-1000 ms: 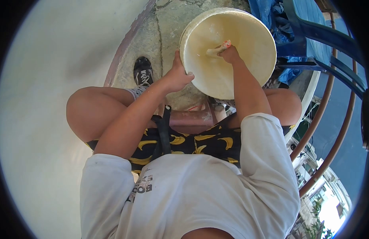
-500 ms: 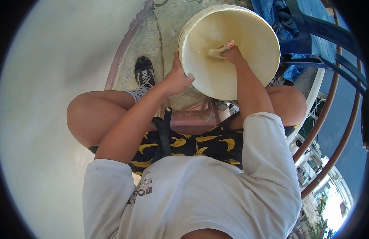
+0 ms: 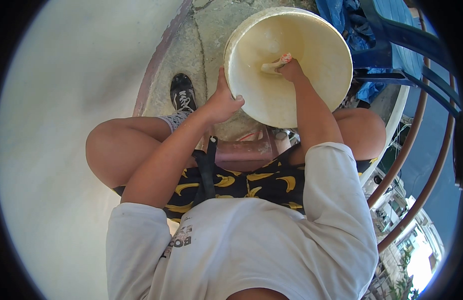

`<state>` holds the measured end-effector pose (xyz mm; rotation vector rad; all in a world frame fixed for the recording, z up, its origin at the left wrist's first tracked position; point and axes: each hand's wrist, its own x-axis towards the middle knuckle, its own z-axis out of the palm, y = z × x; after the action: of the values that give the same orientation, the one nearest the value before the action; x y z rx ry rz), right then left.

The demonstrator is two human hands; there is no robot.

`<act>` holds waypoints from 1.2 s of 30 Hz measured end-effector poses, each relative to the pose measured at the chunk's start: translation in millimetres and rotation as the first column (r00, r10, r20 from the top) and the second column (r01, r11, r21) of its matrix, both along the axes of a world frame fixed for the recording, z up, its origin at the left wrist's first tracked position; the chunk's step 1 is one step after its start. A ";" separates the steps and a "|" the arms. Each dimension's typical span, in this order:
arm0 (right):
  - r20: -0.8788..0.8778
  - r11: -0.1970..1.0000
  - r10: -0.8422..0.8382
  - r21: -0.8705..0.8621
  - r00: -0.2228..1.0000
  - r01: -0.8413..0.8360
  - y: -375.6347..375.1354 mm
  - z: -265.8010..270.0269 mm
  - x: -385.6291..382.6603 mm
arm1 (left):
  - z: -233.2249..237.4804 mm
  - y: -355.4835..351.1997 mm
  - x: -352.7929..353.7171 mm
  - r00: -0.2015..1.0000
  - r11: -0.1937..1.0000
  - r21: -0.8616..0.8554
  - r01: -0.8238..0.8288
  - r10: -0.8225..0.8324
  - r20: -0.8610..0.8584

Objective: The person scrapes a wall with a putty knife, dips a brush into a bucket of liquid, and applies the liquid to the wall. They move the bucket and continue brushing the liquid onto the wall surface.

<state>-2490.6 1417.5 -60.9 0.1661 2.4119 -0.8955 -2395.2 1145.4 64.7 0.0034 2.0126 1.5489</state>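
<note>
A large cream-coloured bucket (image 3: 316, 105) is tilted with its open mouth facing me, between and beyond my knees. My left hand (image 3: 225, 103) grips its left rim, thumb on the near edge. Inside the bucket, my right hand (image 3: 291, 70) is closed round a pale cloth or sponge-like piece (image 3: 272, 66) with a red-and-white patterned end. The piece lies close to the inner wall; whether it touches is hard to tell. The inner wall looks pale yellow with smears.
Blue plastic chairs (image 3: 404, 42) and crumpled blue sheeting (image 3: 361, 42) are at the upper right. Brown metal rails (image 3: 409, 145) curve down the right side. A pale wall (image 3: 66, 125) stands left, beside the concrete floor (image 3: 211, 25). A pinkish stool (image 3: 244, 151) is under me.
My right hand, with the pale piece in it, has shifted very slightly within the bucket. The bucket and my left hand are almost unchanged.
</note>
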 end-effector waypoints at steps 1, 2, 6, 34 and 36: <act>-0.002 1.000 -0.001 -0.004 1.000 0.001 -0.6 0.5 -0.6 | 0.7 -1.0 -1.2 1.000 1.000 0.002 0.019 -0.019 0.003; 0.000 1.000 0.017 0.004 1.000 -0.017 0.6 1.8 -0.2 | 1.7 -1.3 -1.2 1.000 1.000 -0.001 0.021 -0.021 0.003; -0.051 0.999 -0.037 -0.003 0.998 0.037 3.1 -6.8 0.2 | -0.2 -0.2 -0.7 1.000 1.000 0.021 0.004 -0.005 0.016; -0.217 0.999 -0.001 -0.045 0.976 -0.009 -2.7 128.4 -45.5 | 15.8 12.9 -54.9 0.996 0.999 -0.022 0.034 -0.036 -0.080; -0.202 0.977 -0.112 -0.204 0.973 0.070 -3.7 156.6 -44.3 | 14.2 15.3 -65.4 0.996 0.999 -0.029 0.032 -0.034 -0.081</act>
<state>-2534.9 1413.8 95.7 0.1125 2.5076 -1.2428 -2460.6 1160.7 78.9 0.0895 2.0868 1.5224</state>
